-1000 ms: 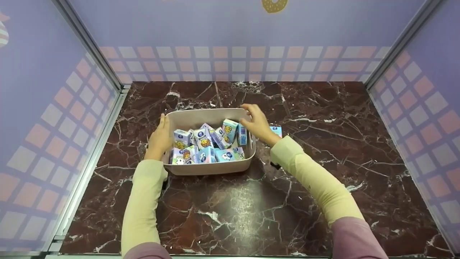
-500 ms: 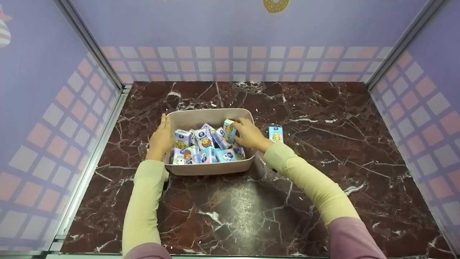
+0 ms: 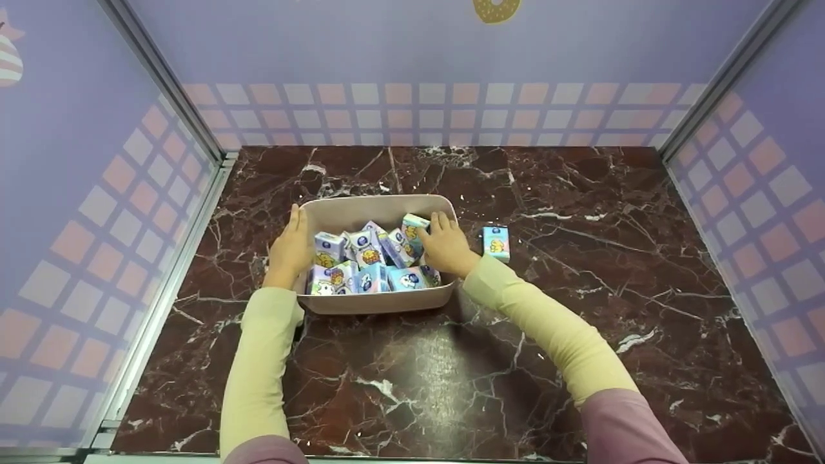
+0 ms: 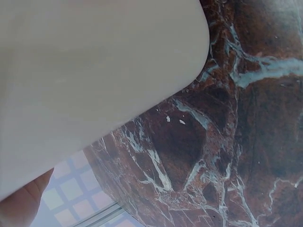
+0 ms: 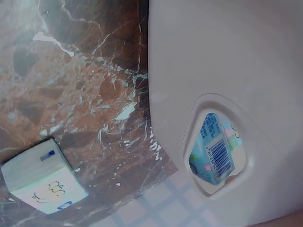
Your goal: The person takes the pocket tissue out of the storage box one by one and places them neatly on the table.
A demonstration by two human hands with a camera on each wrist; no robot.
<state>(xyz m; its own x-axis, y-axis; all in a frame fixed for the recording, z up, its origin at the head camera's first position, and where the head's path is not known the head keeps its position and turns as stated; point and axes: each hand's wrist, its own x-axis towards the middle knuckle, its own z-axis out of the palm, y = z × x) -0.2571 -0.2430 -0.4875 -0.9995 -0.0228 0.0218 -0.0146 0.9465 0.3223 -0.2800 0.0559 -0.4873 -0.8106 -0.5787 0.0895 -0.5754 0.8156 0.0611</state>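
Observation:
A beige plastic bin holds a loose heap of pocket tissue packs in lilac, blue and white cartoon wrappers. My left hand lies along the bin's left wall, fingers straight and pointing away from me. In the left wrist view a finger shows past the wall's edge. My right hand reaches over the right wall, fingers extended on the packs at that end and thumb beside an upright blue pack. It hides what lies beneath. Through the handle hole in the right wrist view, a blue pack shows its barcode.
One blue tissue pack lies on the table to the right of the bin, near the right wrist. The dark red marbled tabletop is bounded by lilac panels at the back and both sides.
My right hand has moved from the bin's back right corner down inside the right end, covering a blue pack there. The loose pack outside is now fully visible. My left hand stays put.

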